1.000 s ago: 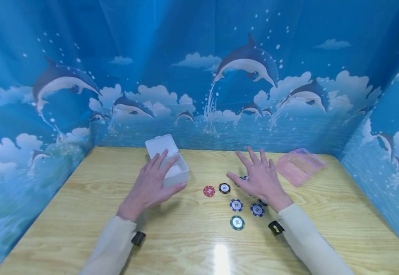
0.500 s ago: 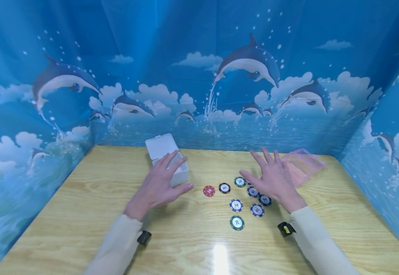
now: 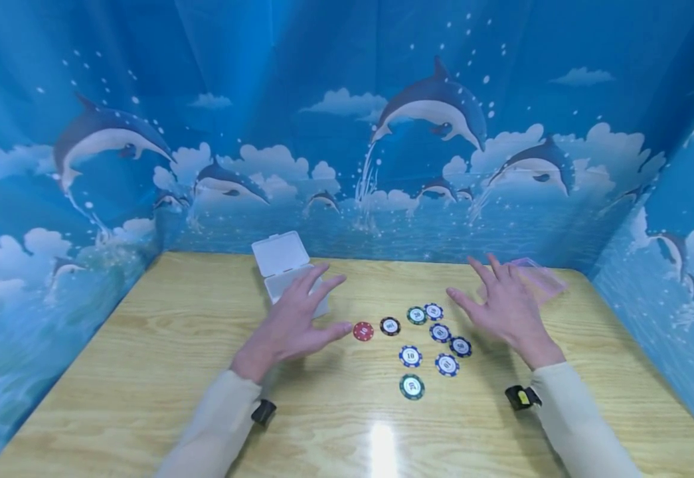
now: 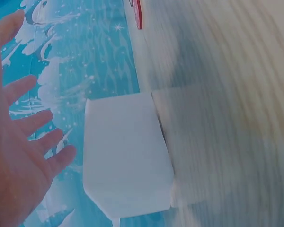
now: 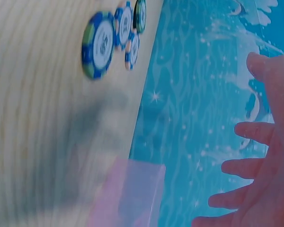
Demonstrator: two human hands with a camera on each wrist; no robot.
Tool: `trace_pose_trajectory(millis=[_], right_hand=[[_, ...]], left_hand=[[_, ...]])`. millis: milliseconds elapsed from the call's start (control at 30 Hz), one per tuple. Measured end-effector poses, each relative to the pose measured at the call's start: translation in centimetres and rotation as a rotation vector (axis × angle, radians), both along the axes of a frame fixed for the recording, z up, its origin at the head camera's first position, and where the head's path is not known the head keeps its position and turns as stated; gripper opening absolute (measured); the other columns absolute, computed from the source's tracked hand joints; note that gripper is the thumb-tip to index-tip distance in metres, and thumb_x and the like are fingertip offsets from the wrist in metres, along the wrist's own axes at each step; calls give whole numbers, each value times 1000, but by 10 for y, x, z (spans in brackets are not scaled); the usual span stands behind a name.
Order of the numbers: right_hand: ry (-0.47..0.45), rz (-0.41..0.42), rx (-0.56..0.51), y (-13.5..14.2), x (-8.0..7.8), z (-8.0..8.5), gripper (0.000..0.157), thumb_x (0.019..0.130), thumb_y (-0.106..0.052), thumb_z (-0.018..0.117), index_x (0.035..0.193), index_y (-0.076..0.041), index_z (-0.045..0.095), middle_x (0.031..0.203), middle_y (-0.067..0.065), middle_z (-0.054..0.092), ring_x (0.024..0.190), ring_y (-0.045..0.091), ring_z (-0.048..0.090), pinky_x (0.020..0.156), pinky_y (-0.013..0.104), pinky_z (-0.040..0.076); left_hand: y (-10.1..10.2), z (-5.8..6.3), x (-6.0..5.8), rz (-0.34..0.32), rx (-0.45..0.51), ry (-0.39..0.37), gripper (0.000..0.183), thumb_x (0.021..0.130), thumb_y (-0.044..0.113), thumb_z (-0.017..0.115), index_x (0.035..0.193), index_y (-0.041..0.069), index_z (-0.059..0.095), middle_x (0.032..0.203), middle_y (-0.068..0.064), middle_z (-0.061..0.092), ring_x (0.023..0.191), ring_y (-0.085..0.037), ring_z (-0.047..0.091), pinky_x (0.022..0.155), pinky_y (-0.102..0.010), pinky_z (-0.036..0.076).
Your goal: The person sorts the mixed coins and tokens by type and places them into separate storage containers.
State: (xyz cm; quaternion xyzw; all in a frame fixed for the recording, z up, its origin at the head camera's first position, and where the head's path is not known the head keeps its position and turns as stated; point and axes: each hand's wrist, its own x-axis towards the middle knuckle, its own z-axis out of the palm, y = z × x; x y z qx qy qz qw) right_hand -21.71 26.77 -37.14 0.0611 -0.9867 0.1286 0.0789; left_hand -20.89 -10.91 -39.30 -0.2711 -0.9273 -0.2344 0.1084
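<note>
My left hand (image 3: 295, 325) hovers with spread fingers in the head view, partly covering an opened white plastic box (image 3: 281, 255) whose lid is tipped back. Its thumb tip overlaps the table just left of a red poker chip (image 3: 363, 331). Nothing is in that hand; the left wrist view shows the box (image 4: 125, 156) beside its fingertips. My right hand (image 3: 507, 313), also empty with fingers apart, is over the table right of the blue chips (image 3: 460, 346). It hides part of a translucent pink box (image 3: 544, 282), whose edge (image 5: 132, 189) shows in the right wrist view.
Between the hands lie a black chip (image 3: 390, 326), a green chip (image 3: 416, 315), another green chip (image 3: 412, 386) nearer the front, and several blue chips (image 3: 410, 356). A blue dolphin-print curtain (image 3: 347, 133) hangs behind the wooden table (image 3: 143, 372) and along its sides.
Both hands have shifted to the right, still spread. The right hand no longer covers the chips and now overlaps more of the pink box. The chips and boxes have stayed in place.
</note>
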Motion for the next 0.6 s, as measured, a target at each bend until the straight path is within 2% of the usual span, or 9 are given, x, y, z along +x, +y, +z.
trace_pose_trajectory(millis=[233, 400, 600], right_hand=[[22, -18, -52, 25, 1, 1, 88, 99, -69, 45, 162, -10, 29, 165, 35, 17, 149, 62, 12, 117, 78, 14], [10, -36, -105, 41, 1, -1, 86, 100, -66, 46, 161, -9, 29, 164, 35, 18, 149, 61, 15, 111, 82, 19], [-27, -63, -148, 61, -2, -4, 84, 102, -63, 44, 161, -6, 27, 163, 34, 23, 145, 63, 21, 104, 85, 23]], left_hand=[[10, 1, 2, -21, 4, -34, 82, 89, 64, 68, 159, 38, 34, 170, -2, 24, 155, -35, 29, 118, -66, 35], [17, 3, 5, -58, 14, -41, 80, 89, 67, 66, 158, 40, 35, 170, 1, 26, 154, -32, 31, 115, -64, 39], [29, 5, 9, -117, 6, -95, 77, 90, 69, 62, 157, 39, 37, 167, 3, 32, 151, -29, 37, 115, -60, 41]])
